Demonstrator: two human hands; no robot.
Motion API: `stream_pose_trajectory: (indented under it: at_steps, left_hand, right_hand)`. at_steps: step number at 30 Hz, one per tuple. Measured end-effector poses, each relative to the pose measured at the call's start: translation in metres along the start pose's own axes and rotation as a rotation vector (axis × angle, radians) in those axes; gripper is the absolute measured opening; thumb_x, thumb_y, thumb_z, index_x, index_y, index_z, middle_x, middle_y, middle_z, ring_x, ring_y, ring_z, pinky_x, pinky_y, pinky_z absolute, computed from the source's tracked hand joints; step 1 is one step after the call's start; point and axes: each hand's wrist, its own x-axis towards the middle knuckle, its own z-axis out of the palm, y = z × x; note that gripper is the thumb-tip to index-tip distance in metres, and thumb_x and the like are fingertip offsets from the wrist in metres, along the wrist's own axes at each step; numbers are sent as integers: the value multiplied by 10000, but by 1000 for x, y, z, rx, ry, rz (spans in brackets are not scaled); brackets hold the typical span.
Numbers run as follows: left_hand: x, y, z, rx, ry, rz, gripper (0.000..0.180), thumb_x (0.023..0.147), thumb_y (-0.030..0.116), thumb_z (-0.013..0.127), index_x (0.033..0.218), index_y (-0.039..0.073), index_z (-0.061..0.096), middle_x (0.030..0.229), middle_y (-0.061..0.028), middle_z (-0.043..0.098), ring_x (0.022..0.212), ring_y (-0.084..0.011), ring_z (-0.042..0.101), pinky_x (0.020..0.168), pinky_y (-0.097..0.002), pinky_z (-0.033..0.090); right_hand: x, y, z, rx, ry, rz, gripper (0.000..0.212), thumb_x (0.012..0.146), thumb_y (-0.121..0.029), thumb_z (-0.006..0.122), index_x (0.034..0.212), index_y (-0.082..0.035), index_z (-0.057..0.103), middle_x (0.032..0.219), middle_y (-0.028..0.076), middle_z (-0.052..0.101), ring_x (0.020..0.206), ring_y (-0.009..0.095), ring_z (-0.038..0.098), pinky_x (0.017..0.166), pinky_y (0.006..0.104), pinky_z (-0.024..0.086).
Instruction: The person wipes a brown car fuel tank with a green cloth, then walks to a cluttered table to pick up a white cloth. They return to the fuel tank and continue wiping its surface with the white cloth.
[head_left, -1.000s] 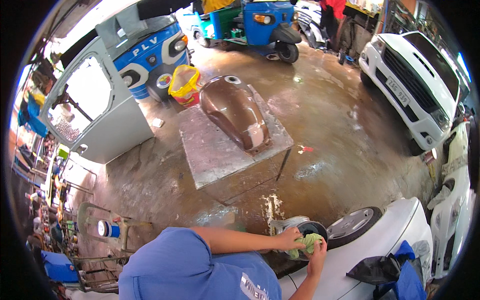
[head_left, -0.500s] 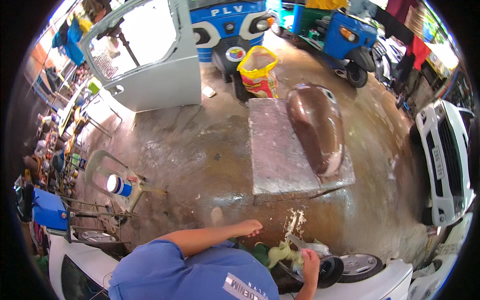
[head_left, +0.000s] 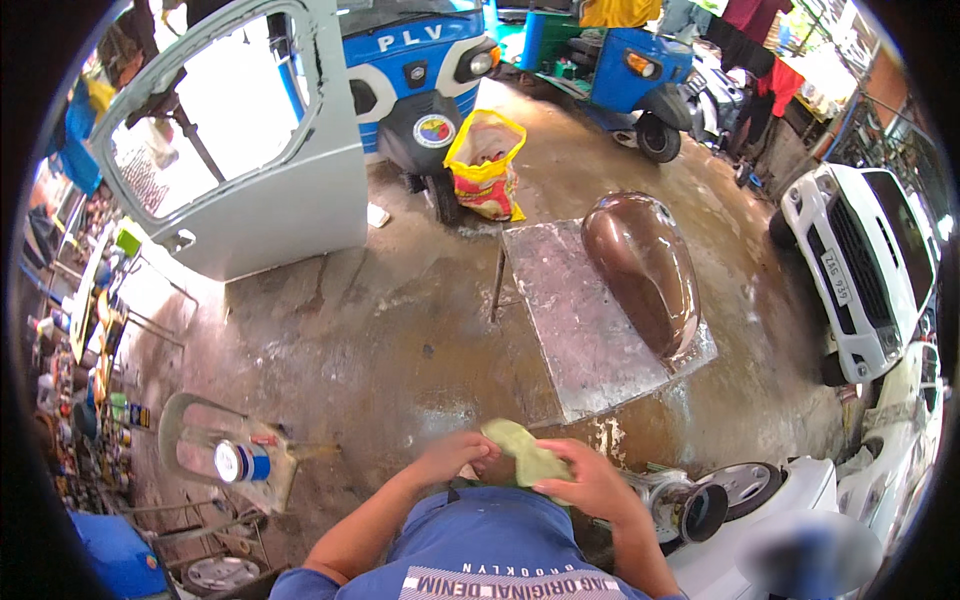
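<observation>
A pale green cloth (head_left: 522, 453) hangs crumpled in front of my body. My right hand (head_left: 580, 476) grips its right end between thumb and fingers. Close by the cloth's left end is my left hand (head_left: 458, 457), its fingers curled in; I see nothing clearly held there. Ahead and to the right, a glossy brown curved panel (head_left: 640, 270) rests on a flat, paint-stained board (head_left: 565, 345) raised on thin legs.
At left, a worn plastic chair (head_left: 195, 425) bears a blue-and-white can (head_left: 240, 461). A grey door panel (head_left: 270, 222) stands far left, near a yellow-and-red sack (head_left: 485, 185) and blue three-wheelers (head_left: 420, 45). A white car (head_left: 850, 270) is at right. Beside me lies a wheel (head_left: 745, 490).
The cloth has come from the lower right to in front of my body, in my right hand. My left hand has moved slightly left, beside it. The view has turned and shifted.
</observation>
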Motion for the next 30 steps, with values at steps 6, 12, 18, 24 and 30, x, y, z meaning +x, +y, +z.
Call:
stream_pose_trajectory:
  at_steps: [6, 12, 18, 24, 30]
  left_hand:
    - [5, -59, -41, -550, 275, -13, 361, 920, 196, 618, 1250, 53, 585, 1169, -115, 657, 1016, -221, 637, 883, -427, 510]
    - [11, -19, -116, -158, 454, 104, 331, 1006, 220, 557, 1303, 76, 533, 1112, -80, 639, 981, -256, 655, 887, -410, 555]
    - [45, 73, -171, 412, 803, 322, 374, 947, 267, 605, 1262, 70, 569, 1116, -91, 644, 999, -254, 645, 931, -408, 516]
    - [94, 207, -200, 893, 808, 397, 398, 922, 314, 612, 1244, 82, 589, 1142, -99, 646, 1015, -254, 644, 957, -411, 494]
    - [134, 279, -246, 1104, 777, 362, 424, 897, 361, 620, 1226, 95, 609, 1167, -108, 649, 1032, -253, 642, 984, -413, 471]
  right_hand:
    - [64, -67, 57, 64, -270, -280, 330, 952, -154, 622, 1274, -82, 629, 1124, 147, 657, 1029, 312, 638, 888, 368, 505]
    - [126, -79, 74, -244, -575, -338, 331, 991, -192, 555, 1306, -100, 601, 1149, 131, 669, 1027, 280, 670, 838, 361, 531]
    - [208, -165, 1, -711, -264, -776, 316, 861, -148, 596, 1158, -46, 635, 1155, 130, 674, 946, 235, 695, 780, 343, 542]
    - [305, -273, -41, -944, 389, -1106, 288, 883, -234, 637, 1116, -72, 680, 994, 85, 708, 745, 154, 645, 614, 258, 504]
    - [411, -283, -37, -862, 741, -916, 284, 915, -247, 645, 1126, -64, 697, 958, 88, 726, 743, 168, 652, 632, 260, 538]
